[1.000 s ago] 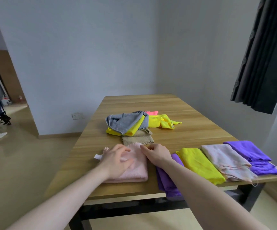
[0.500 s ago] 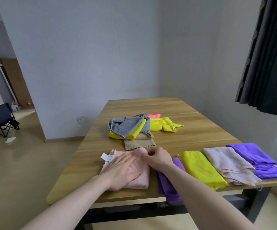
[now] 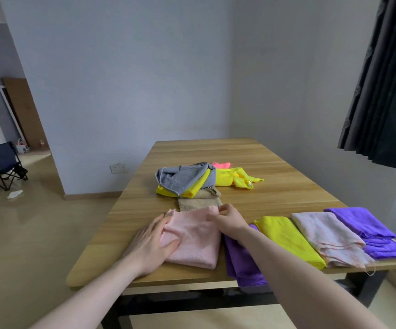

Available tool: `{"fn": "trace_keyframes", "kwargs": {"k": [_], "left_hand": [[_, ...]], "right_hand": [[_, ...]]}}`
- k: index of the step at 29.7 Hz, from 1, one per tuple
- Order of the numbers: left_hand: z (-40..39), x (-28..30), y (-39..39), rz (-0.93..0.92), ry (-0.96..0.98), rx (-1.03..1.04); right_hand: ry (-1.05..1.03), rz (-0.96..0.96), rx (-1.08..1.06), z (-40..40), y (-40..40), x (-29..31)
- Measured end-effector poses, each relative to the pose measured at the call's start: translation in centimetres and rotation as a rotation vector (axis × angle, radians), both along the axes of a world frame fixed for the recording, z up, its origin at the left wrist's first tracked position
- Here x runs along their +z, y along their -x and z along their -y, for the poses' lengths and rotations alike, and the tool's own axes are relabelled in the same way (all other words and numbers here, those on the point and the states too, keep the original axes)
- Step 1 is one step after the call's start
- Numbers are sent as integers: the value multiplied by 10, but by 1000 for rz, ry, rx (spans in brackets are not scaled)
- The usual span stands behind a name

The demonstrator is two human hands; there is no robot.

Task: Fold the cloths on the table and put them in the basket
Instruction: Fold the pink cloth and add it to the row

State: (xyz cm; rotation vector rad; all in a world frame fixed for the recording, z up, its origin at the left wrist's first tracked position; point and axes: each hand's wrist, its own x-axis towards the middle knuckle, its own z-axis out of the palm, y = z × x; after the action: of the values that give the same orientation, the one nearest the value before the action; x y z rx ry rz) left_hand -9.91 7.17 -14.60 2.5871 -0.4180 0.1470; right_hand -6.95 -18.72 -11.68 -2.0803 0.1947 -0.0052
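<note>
A pale pink cloth (image 3: 193,238) lies folded near the front edge of the wooden table (image 3: 287,186). My left hand (image 3: 153,244) rests flat at its left edge, fingers straight along the side and thumb pressing on top. My right hand (image 3: 229,220) pinches the cloth's far right corner. Behind it sits a heap of loose cloths: a grey towel (image 3: 182,178), yellow ones (image 3: 232,178), a tan one (image 3: 199,201) and a neon pink one (image 3: 221,165). No basket is in view.
Right of the pink cloth lie folded cloths in a row: purple (image 3: 242,257), yellow (image 3: 284,238), pale pink-white (image 3: 327,236), purple (image 3: 363,224), some overhanging the table's front edge. A dark curtain (image 3: 382,91) hangs at right. A folding chair (image 3: 2,165) stands far left.
My left hand slid from the top of the pink cloth to its left edge, and the white label no longer shows. My right hand stayed at the far right corner.
</note>
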Motion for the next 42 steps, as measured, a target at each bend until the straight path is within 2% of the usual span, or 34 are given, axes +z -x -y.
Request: {"fn": "trace_keyframes", "kwargs": {"k": [2, 6, 9, 12, 17, 19, 33, 37, 42], "left_hand": [[2, 3, 0, -8, 1, 13], [3, 5, 3, 4, 18, 14], [1, 6, 3, 6, 58, 10], [0, 5, 2, 8, 64, 22], [3, 4, 0, 5, 49, 83], [2, 3, 0, 0, 52, 99], [-1, 3, -1, -86, 74, 147], [0, 9, 4, -61, 99, 143], [1, 11, 7, -53, 150, 112]], "right_hand": [[-82, -43, 37, 6, -1, 3], [-116, -143, 86, 6, -10, 7], [-41, -205, 56, 2, -15, 14], [43, -145, 60, -4, -18, 25], [-184, -121, 141, -14, -13, 39], [-202, -116, 186, -15, -12, 42], [101, 180, 446, -22, 15, 52], [302, 304, 507, -23, 35, 47], [425, 312, 559, -21, 59, 40]]}}
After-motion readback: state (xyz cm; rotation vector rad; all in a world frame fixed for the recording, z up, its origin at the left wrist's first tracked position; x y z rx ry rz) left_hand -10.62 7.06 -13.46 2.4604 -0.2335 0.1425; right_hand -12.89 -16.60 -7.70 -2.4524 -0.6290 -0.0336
